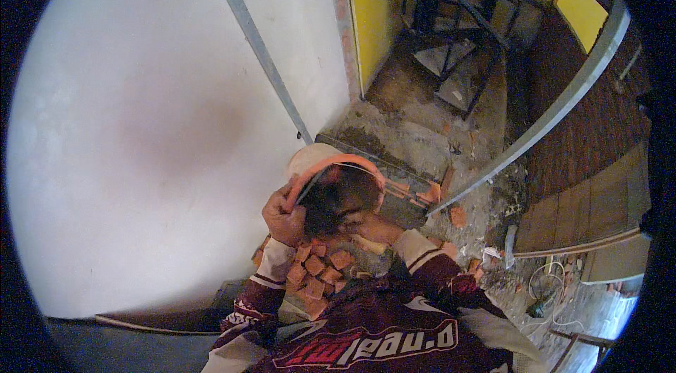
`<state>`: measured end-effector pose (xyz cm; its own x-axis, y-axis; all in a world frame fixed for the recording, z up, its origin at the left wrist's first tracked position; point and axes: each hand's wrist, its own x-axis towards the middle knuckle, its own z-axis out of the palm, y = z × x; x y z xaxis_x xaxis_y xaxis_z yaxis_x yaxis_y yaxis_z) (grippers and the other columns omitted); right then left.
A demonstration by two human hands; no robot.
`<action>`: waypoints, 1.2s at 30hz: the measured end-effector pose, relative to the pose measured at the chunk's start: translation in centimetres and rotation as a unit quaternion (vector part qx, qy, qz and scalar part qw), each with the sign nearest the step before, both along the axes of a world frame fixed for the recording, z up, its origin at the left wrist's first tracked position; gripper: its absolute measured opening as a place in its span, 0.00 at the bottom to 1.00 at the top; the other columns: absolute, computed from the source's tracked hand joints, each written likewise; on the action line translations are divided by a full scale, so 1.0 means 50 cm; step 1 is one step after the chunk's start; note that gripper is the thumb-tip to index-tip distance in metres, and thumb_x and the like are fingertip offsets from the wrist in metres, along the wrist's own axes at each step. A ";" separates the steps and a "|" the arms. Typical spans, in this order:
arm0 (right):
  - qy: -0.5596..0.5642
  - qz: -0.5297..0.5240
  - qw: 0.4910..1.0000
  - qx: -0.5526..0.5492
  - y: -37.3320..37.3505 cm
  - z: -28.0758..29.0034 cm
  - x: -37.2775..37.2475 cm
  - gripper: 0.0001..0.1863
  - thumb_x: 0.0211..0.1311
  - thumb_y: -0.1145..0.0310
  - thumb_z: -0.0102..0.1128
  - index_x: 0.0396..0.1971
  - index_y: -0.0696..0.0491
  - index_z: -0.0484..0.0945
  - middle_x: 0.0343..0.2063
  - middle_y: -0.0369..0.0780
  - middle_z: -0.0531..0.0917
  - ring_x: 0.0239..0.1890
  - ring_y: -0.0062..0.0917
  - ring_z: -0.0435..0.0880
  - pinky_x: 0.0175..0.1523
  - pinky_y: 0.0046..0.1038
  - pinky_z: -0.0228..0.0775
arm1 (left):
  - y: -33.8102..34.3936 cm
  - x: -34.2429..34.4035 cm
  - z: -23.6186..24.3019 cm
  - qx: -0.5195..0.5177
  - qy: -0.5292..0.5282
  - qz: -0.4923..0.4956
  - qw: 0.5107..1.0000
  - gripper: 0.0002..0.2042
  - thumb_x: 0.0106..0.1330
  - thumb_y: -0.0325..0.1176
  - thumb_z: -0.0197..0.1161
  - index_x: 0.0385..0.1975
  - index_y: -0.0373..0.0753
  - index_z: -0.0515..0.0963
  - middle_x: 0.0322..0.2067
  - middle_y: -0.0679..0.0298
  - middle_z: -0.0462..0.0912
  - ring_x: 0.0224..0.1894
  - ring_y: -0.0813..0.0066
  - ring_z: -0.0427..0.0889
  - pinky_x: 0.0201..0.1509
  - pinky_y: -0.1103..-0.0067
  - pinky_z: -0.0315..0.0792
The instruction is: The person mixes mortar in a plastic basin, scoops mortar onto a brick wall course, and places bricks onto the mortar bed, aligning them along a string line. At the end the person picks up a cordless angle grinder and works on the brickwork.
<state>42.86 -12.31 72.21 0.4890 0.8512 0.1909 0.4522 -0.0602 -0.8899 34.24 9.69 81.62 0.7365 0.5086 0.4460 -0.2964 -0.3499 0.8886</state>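
Note:
My left hand [283, 218] grips the orange rim of a tilted, pale bucket [315, 155] whose mouth faces me and whose inside is dark. My right hand [370, 226] is at the lower right of the bucket's mouth, its fingers reaching into shadow, so I cannot make out what they hold. Beneath the bucket, several broken red bricks [313, 267] lie heaped beside the white wall [141, 162]. My maroon-and-cream sleeves come up from the lower edge.
A metal bar [257, 56] runs down the wall. A long pale bar [549, 116] slants on the right beside brown panels [577, 176]. Dark metal frames [458, 70] stand by the yellow wall [370, 14]. Rubble and looped cable [546, 281] lie at lower right.

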 end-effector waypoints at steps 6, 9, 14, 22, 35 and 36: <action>-0.220 -0.123 0.924 -0.289 -0.015 0.157 -0.045 0.17 0.67 0.60 0.61 0.48 0.56 0.80 0.30 0.48 0.87 0.34 0.44 0.89 0.41 0.46 0.83 | 0.014 0.008 -0.068 -0.029 0.006 0.090 0.995 0.04 0.50 0.18 0.55 0.25 0.31 0.73 0.51 0.41 0.85 0.52 0.60 0.86 0.56 0.70 0.77; -0.246 -0.190 0.877 -0.366 -0.026 0.191 -0.021 0.18 0.66 0.63 0.59 0.51 0.58 0.78 0.29 0.51 0.87 0.31 0.49 0.89 0.35 0.48 0.82 | -0.012 0.024 -0.076 0.004 0.023 0.138 0.990 0.04 0.51 0.18 0.55 0.26 0.31 0.75 0.51 0.42 0.86 0.52 0.60 0.86 0.55 0.68 0.77; -0.200 -0.150 0.894 -0.372 -0.020 0.111 0.038 0.18 0.66 0.67 0.56 0.53 0.57 0.78 0.34 0.51 0.88 0.37 0.46 0.90 0.42 0.49 0.82 | -0.053 0.027 -0.040 0.024 0.019 0.039 0.999 0.06 0.52 0.18 0.56 0.29 0.34 0.71 0.53 0.41 0.84 0.56 0.58 0.85 0.67 0.65 0.69; 0.272 0.037 0.953 -0.130 -0.031 -0.140 -0.051 0.17 0.75 0.56 0.57 0.40 0.57 0.81 0.25 0.38 0.82 0.22 0.27 0.79 0.33 0.37 0.75 | -0.060 -0.004 -0.041 0.028 0.027 -0.048 0.998 0.11 0.51 0.23 0.60 0.34 0.27 0.79 0.54 0.40 0.84 0.61 0.52 0.82 0.65 0.67 0.73; 0.423 -0.008 0.889 -0.174 -0.058 -0.042 -0.130 0.20 0.78 0.49 0.53 0.36 0.53 0.77 0.21 0.33 0.77 0.18 0.20 0.75 0.23 0.28 0.71 | -0.049 -0.027 -0.099 -0.044 0.110 -0.049 0.992 0.13 0.51 0.31 0.71 0.23 0.35 0.70 0.41 0.50 0.88 0.42 0.64 0.84 0.49 0.67 0.77; 0.432 -0.011 0.885 -0.173 -0.063 -0.033 -0.131 0.21 0.78 0.49 0.53 0.37 0.53 0.77 0.21 0.33 0.77 0.18 0.20 0.75 0.23 0.27 0.71 | -0.049 -0.031 -0.099 -0.050 0.122 -0.073 0.989 0.12 0.51 0.29 0.69 0.23 0.36 0.69 0.39 0.53 0.87 0.40 0.66 0.83 0.47 0.69 0.77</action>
